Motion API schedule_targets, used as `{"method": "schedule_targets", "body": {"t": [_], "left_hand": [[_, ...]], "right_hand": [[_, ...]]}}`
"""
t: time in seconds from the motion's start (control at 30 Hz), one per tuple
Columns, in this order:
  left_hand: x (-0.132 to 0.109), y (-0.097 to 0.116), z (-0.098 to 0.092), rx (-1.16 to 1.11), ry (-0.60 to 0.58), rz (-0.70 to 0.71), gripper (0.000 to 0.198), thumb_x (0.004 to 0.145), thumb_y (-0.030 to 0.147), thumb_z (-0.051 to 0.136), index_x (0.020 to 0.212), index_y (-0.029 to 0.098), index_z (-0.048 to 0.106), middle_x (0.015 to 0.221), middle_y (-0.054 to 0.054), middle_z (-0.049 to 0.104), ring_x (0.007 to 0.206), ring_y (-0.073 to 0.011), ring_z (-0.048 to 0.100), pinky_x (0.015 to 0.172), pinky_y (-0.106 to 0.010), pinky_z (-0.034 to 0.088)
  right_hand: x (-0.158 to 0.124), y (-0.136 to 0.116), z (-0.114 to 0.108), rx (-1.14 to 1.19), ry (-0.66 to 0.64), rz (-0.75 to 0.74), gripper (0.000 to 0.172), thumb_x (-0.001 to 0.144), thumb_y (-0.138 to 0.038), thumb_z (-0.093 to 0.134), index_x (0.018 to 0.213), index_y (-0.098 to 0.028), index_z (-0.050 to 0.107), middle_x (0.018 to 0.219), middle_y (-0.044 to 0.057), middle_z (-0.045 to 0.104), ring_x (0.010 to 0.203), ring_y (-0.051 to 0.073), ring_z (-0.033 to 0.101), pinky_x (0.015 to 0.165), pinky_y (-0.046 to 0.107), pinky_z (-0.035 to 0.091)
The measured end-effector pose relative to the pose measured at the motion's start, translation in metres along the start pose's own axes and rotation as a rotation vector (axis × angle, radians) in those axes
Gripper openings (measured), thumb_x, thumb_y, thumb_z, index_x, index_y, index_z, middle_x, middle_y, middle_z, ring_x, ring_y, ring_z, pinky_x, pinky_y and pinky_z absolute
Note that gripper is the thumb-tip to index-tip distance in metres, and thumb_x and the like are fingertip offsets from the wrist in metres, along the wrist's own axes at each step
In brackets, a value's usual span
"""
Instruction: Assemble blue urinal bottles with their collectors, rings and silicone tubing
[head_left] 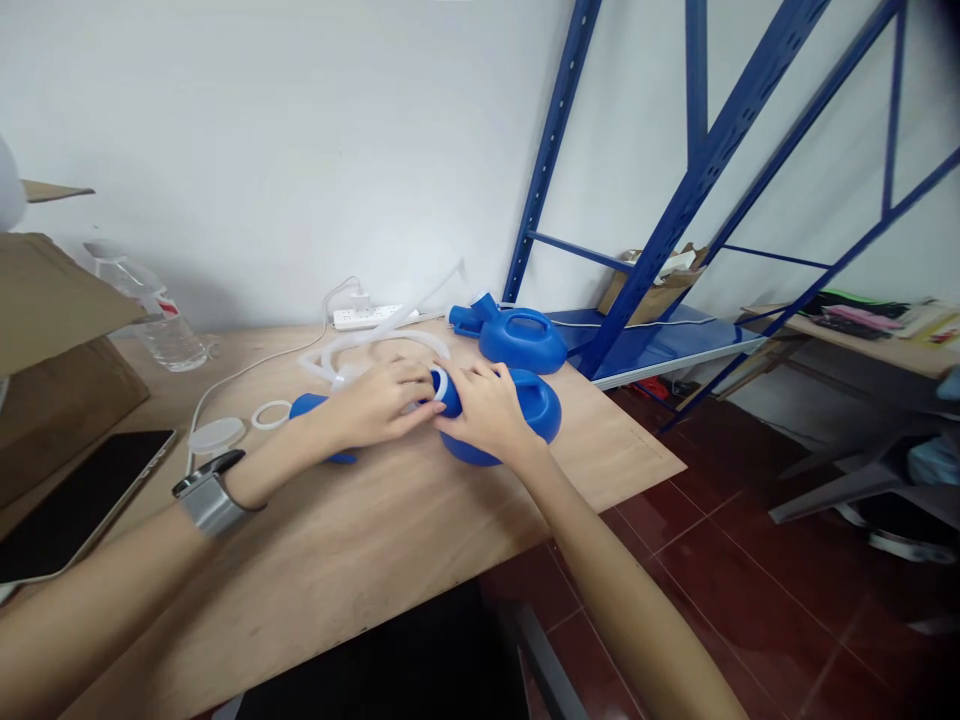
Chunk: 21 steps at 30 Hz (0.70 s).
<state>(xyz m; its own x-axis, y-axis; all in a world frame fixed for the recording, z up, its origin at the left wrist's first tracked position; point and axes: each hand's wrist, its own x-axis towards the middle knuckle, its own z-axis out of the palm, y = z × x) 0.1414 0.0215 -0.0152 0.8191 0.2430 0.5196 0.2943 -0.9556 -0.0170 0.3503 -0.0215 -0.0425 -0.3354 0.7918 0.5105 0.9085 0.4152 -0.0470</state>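
A blue plastic urinal bottle [545, 408] with a loop handle lies on its side on the wooden table. My right hand [487, 405] is wrapped round its neck end. At the bottle's mouth sits a white ring [441, 384], and my left hand [394, 400] pinches it there with thumb and fingers. Partly hidden under my left wrist is a blue plastic piece [307, 404], perhaps a spout. Behind my hands lies a coiled translucent tube [360, 340]. Another blue urinal bottle [529, 350] rests further back.
To the left are a loose white ring [271, 414], a white round disc [216, 435], a phone-like black tablet [82, 500], a water bottle [161, 315] and a cardboard box [60, 330]. A power strip [367, 317] lies by the wall. Blue shelving [675, 345] stands right.
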Motion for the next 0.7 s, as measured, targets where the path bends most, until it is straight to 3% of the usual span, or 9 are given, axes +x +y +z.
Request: {"method": "schedule_targets", "body": {"t": [0.1,0.17,0.3,0.47,0.6,0.7], "left_hand": [[-0.009,0.011,0.006,0.101,0.069,0.077,0.035,0.108,0.026,0.045,0.081,0.018,0.067,0.081,-0.007,0.069,0.082,-0.0207,0.064,0.088,-0.042,0.054],[-0.014,0.015,0.01,0.116,0.138,0.126,0.031,0.106,0.023,0.048,0.081,0.019,0.066,0.078,-0.005,0.068,0.081,-0.0204,0.064,0.088,-0.043,0.056],[-0.023,0.016,0.021,0.075,0.256,0.168,0.028,0.103,0.022,0.055,0.076,0.023,0.063,0.073,0.0,0.064,0.075,-0.0175,0.063,0.088,-0.042,0.061],[-0.024,0.028,0.018,0.038,0.248,0.099,0.035,0.103,0.021,0.051,0.069,0.024,0.055,0.066,0.0,0.056,0.068,-0.0185,0.057,0.071,-0.04,0.055],[-0.02,0.045,0.014,-0.007,0.185,-0.017,0.039,0.104,0.023,0.044,0.066,0.025,0.049,0.062,-0.001,0.052,0.063,-0.0196,0.05,0.062,-0.04,0.047],[-0.019,0.056,0.017,-0.053,0.262,-0.152,0.04,0.105,0.025,0.043,0.065,0.024,0.045,0.062,0.0,0.049,0.061,-0.0178,0.046,0.061,-0.038,0.043]], "right_hand": [[0.002,-0.004,-0.018,0.003,-0.119,-0.051,0.045,0.087,-0.054,0.072,0.111,-0.016,0.069,0.1,0.013,0.078,0.101,0.032,0.068,0.085,0.039,0.039],[0.003,-0.007,-0.027,0.027,-0.177,-0.095,0.043,0.086,-0.058,0.071,0.098,-0.017,0.068,0.096,0.012,0.078,0.094,0.03,0.07,0.082,0.037,0.041],[-0.002,-0.014,-0.028,0.044,-0.204,-0.065,0.047,0.085,-0.061,0.07,0.106,-0.018,0.067,0.09,0.009,0.078,0.082,0.029,0.072,0.07,0.034,0.038],[-0.01,-0.021,-0.021,0.072,-0.211,-0.082,0.048,0.087,-0.057,0.064,0.114,-0.018,0.068,0.087,0.009,0.079,0.079,0.028,0.073,0.069,0.035,0.035],[-0.013,-0.022,-0.02,0.098,-0.174,-0.109,0.041,0.085,-0.045,0.063,0.115,-0.018,0.069,0.087,0.007,0.08,0.079,0.026,0.072,0.072,0.035,0.035],[-0.014,-0.025,-0.021,0.094,-0.168,-0.09,0.037,0.088,-0.043,0.06,0.112,-0.017,0.07,0.084,0.007,0.079,0.076,0.025,0.072,0.071,0.036,0.033]]}}
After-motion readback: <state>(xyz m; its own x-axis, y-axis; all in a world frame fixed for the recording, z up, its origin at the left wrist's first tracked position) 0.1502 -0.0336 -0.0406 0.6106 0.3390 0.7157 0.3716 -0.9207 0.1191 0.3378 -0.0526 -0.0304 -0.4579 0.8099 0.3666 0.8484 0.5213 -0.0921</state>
